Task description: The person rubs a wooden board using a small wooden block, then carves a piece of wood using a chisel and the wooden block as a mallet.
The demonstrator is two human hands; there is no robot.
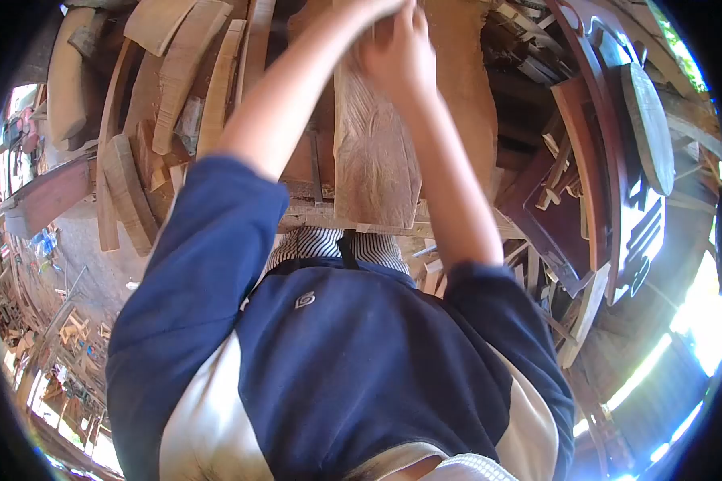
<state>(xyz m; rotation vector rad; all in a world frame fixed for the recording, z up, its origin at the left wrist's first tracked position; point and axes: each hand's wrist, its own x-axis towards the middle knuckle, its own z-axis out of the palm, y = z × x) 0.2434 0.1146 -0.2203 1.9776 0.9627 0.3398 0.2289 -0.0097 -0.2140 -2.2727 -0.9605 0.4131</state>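
My left hand (385, 5) is at the top edge of the head view, mostly cut off, so its fingers do not show clearly. Close below it, my right hand (403, 54) is blurred, with its fingers bent together. Whatever lies inside its grip is hidden. Both hands are over a long wooden board (377, 164) with wavy grain, which points toward my body. Beneath that board spreads a wider brown wooden slab (465, 112).
Curved wooden pieces (186, 68) lean in a row on the left. A dark reddish wooden frame (598, 152) and a grey oval panel (648, 128) stand to the right. Wood scraps (76, 337) litter the floor at lower left.
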